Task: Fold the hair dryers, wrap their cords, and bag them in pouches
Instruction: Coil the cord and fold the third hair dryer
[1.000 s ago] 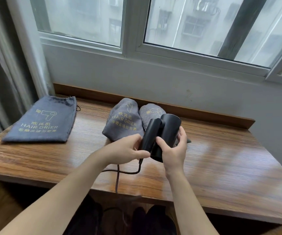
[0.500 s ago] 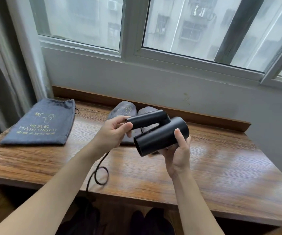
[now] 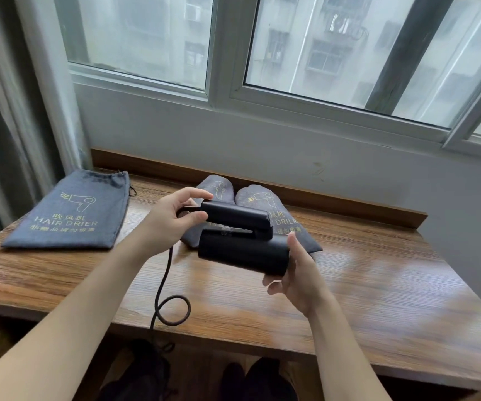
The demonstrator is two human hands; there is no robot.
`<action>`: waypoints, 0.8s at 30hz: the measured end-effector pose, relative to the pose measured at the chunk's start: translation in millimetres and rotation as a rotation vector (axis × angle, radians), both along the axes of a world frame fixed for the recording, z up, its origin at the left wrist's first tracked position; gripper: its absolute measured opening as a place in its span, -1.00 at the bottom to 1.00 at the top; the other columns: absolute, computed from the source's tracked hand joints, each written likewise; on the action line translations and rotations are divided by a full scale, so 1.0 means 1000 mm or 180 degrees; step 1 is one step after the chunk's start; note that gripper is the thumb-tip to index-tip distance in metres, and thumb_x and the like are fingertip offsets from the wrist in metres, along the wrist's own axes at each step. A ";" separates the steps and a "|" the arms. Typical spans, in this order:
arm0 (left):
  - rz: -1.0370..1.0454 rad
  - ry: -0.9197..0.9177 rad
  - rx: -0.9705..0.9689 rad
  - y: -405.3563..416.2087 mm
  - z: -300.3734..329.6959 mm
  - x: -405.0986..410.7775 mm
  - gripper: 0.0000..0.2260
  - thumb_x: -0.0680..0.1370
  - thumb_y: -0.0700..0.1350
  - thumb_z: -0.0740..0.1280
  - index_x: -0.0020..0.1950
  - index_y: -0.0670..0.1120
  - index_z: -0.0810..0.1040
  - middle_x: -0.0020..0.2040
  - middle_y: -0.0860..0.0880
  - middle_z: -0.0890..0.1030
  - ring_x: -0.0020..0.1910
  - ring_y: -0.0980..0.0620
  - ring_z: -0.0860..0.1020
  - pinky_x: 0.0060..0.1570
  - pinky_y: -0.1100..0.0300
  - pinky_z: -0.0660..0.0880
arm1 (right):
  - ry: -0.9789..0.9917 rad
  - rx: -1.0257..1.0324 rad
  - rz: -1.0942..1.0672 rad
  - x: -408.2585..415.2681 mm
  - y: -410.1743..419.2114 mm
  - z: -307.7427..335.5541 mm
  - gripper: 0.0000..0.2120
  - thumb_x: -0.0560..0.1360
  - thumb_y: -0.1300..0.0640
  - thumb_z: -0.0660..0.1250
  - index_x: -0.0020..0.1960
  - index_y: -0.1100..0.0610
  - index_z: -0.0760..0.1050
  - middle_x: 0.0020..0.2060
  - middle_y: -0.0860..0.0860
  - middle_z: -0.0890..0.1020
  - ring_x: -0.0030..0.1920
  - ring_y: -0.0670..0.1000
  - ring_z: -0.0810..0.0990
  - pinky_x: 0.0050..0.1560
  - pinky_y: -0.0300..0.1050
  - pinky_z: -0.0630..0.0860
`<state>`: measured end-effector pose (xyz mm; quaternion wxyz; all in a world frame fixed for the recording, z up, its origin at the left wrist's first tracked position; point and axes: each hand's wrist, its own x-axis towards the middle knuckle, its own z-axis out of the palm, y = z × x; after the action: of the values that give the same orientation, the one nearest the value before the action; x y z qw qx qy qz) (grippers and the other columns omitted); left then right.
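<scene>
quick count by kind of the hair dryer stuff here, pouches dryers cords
Grey pouches: 3, namely one flat pouch on the left and two stuffed pouches behind the hands.
Black hair dryers in view: 1, the hair dryer, held by the left hand and the right hand.
Loose cords: 1, the cord.
Total: 5

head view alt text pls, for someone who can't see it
Two bare hands hold a folded black hair dryer above a wooden table: the left hand pinches the handle end, the right hand cups the barrel. Its cord hangs loose; a flat grey pouch lies left, two filled pouches behind.
</scene>
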<state>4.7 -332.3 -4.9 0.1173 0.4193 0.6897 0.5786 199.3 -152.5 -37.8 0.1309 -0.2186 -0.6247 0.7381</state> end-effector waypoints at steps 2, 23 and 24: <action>0.0009 -0.0086 -0.0030 -0.001 0.002 -0.004 -0.74 0.55 -0.19 0.41 0.14 0.13 0.53 -0.18 -0.06 0.62 -0.35 0.18 0.52 -0.28 0.30 0.44 | 0.0002 0.0014 -0.0006 -0.001 -0.002 0.001 -0.51 0.56 -0.13 0.22 0.29 0.22 0.41 0.00 0.22 0.67 -0.26 0.18 0.65 -0.38 -0.10 0.47; 0.0130 -0.1046 0.0865 0.010 0.000 -0.007 -0.66 0.52 -0.31 0.40 0.25 -0.02 0.55 -0.31 0.06 0.44 -0.41 0.17 0.40 -0.42 0.36 0.39 | 0.0066 -0.0180 0.0830 -0.007 -0.010 0.004 -0.56 0.52 0.04 0.29 0.37 0.14 0.47 0.22 0.24 0.58 0.09 0.23 0.60 -0.02 0.11 0.60; 0.0167 -0.1057 0.0796 0.008 0.003 -0.008 -0.63 0.52 -0.31 0.40 0.29 -0.04 0.54 -0.32 0.05 0.43 -0.45 0.18 0.38 -0.48 0.36 0.35 | 0.0086 0.0025 0.0774 -0.008 -0.010 0.005 -0.54 0.49 0.07 0.34 0.38 0.11 0.46 0.24 0.20 0.57 0.11 0.20 0.61 -0.01 0.11 0.60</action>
<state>-3.5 -323.9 -2.1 0.1613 0.3113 0.5944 0.7237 191.2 -162.8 -33.2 0.0497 -0.1307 -0.6477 0.7489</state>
